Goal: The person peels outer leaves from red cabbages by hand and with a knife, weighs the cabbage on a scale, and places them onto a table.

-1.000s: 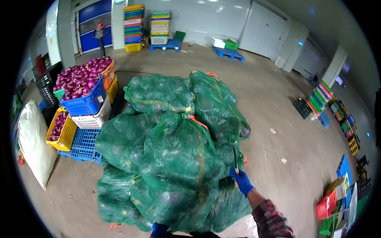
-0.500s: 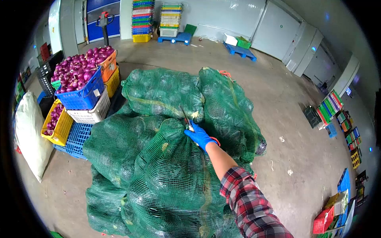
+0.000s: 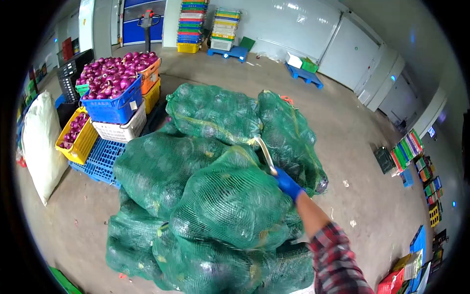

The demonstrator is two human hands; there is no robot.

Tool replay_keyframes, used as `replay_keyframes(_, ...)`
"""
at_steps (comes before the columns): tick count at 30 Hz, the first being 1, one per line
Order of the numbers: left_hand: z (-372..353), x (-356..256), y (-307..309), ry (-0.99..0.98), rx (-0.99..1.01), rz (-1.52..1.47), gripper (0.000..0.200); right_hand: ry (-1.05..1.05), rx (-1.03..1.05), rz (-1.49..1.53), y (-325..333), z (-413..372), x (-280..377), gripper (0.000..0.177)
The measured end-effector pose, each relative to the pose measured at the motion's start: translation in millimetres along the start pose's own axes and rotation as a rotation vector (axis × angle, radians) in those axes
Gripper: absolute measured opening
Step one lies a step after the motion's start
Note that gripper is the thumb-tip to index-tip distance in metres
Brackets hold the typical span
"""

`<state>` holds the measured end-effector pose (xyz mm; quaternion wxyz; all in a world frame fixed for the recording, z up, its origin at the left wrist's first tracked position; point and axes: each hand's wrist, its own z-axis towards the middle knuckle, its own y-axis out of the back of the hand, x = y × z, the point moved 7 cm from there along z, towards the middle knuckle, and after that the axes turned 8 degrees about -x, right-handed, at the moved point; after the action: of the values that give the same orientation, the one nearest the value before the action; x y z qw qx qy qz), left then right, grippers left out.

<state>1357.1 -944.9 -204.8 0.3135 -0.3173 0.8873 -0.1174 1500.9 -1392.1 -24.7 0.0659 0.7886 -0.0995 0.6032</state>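
My right hand (image 3: 288,183), in a blue glove, is closed on the handle of a knife (image 3: 265,153) with a long curved blade. The blade points up and left, and its tip is near the tied end of a green mesh sack at the back. Below and left of the hand lies a large green mesh sack (image 3: 230,201), bulging with round dark produce. Other filled sacks lie around it, among them one at the back (image 3: 213,111) and one at the back right (image 3: 289,137). My left hand is out of view.
Crates of purple onions (image 3: 110,105) stand on a blue pallet (image 3: 100,161) at the left, beside a white sack (image 3: 43,147). Stacked crates (image 3: 190,27) are by the back wall. More crates (image 3: 406,149) line the right side.
My right hand has moved right and slightly down with the knife, whose blade now shows broadside. The front sack's top has shifted and spread, and the whole view has shifted a little.
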Motion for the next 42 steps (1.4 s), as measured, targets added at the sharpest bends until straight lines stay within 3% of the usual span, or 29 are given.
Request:
replay_keyframes(1, -6.1, -3.9, 3.8, -0.015, -0.003, 0.006, 0.031, -0.172, 0.059, -0.028, 1.9, -15.1, -5.2, 0.037)
replay_keyframes(2, -22.9, -7.5, 7.1, -0.034, -0.006, 0.002, 0.031, -0.138, 0.102, -0.094, 22.8, -42.2, -18.2, 0.037)
replay_keyframes(3, -44.0, -9.7, 11.1, -0.056, -0.001, 0.001, 0.031, -0.028, -0.001, -0.376, 38.8, -98.8, -3.1, 0.038)
replay_keyframes(4, -51.4, -13.6, 15.2, -0.068, -0.005, 0.007, 0.031, -0.066, 0.090, -0.158, 29.3, -113.1, 1.0, 0.035)
replay_keyframes(5, -65.8, -18.8, 18.1, -0.092, -0.007, 0.009, 0.032, -0.046, 0.057, -0.170, 22.3, -145.2, 18.2, 0.032)
replay_keyframes(6, -84.4, -20.7, 20.8, -0.118, -0.008, 0.018, 0.032, -0.158, -0.012, -0.189, 23.7, -185.4, 36.4, 0.031)
replay_keyframes(8, -101.7, -31.3, 28.1, -0.153, -0.019, 0.035, 0.032, -0.306, -0.032, -0.141, 17.8, -213.2, 59.5, 0.033)
replay_keyframes(9, -112.2, -34.5, 29.8, -0.171, -0.020, 0.049, 0.032, -0.279, -0.044, -0.125, 27.4, -224.9, 64.7, 0.033)
replay_keyframes(11, -132.8, -44.6, 43.8, -0.198, -0.047, 0.067, 0.032, -0.367, 0.174, -0.292, 21.3, -245.2, 58.5, 0.037)
replay_keyframes(12, -143.2, -47.8, 49.3, -0.219, -0.062, 0.076, 0.032, -0.365, 0.178, -0.285, 17.6, -258.5, 62.7, 0.037)
replay_keyframes(14, -167.8, -53.1, 67.2, -0.249, -0.094, 0.101, 0.032, -0.476, 0.406, -0.685, 1.3, -299.3, 59.1, 0.043)
replay_keyframes(18, -221.1, -44.2, 105.7, -0.308, -0.158, 0.129, 0.033, -0.299, 0.612, -0.744, 6.3, -342.9, 1.3, 0.042)
replay_keyframes(20, -255.6, -27.2, 129.0, -0.341, -0.190, 0.128, 0.033, -0.196, 0.675, -0.958, -6.1, -348.3, -6.4, 0.042)
replay_keyframes(22, -293.1, -0.5, 149.9, -0.359, -0.220, 0.120, 0.033, 0.081, 0.660, -0.791, -5.1, -353.9, -18.6, 0.037)
replay_keyframes(23, -312.5, 12.5, 157.6, -0.368, -0.232, 0.119, 0.033, 0.031, 0.670, -0.838, -4.6, -363.1, -18.6, 0.043)
replay_keyframes(26, -370.3, 54.9, 181.6, -0.420, -0.263, 0.082, 0.033, 0.070, 0.803, -0.939, -18.6, -384.9, 13.0, 0.048)
replay_keyframes(28, -420.4, 94.1, 197.2, -0.442, -0.299, 0.030, 0.034, 0.214, 0.909, -0.982, -31.6, -402.6, 36.6, 0.038)
replay_keyframes(31, -487.6, 148.2, 205.0, -0.466, -0.330, -0.055, 0.034, 0.293, 0.966, -1.032, -41.3, -432.0, 65.9, 0.045)
replay_keyframes(32, -494.6, 173.4, 236.7, -0.506, -0.316, -0.141, 0.032, 0.301, 0.941, -1.061, -44.1, -432.8, 68.5, 0.046)
replay_keyframes(33, -504.0, 197.6, 254.1, -0.609, -0.391, -0.209, 0.030, 0.784, 0.899, -1.063, -8.7, -386.5, 43.1, 0.046)
replay_keyframes(34, -517.2, 217.0, 269.0, -0.697, -0.452, -0.248, 0.029, 0.786, 0.930, -1.177, -45.7, -460.3, 86.9, 0.042)
replay_keyframes(35, -531.8, 239.2, 283.1, -0.743, -0.531, -0.332, 0.029, 0.537, 0.922, -1.248, -55.8, -485.4, 98.8, 0.049)
replay_keyframes(36, -538.3, 255.5, 293.5, -0.790, -0.540, -0.469, 0.027, 0.665, 0.886, -1.355, -59.3, -484.8, 96.0, 0.049)
replay_keyframes(37, -549.0, 270.5, 303.6, -0.839, -0.523, -0.588, 0.026, 0.535, 0.971, -1.231, -75.1, -508.4, 101.4, 0.049)
replay_keyframes(42, -621.0, 333.8, 352.6, -1.072, -0.685, -0.819, 0.025, 0.825, 1.222, -1.187, -173.7, -586.9, 116.6, 0.051)
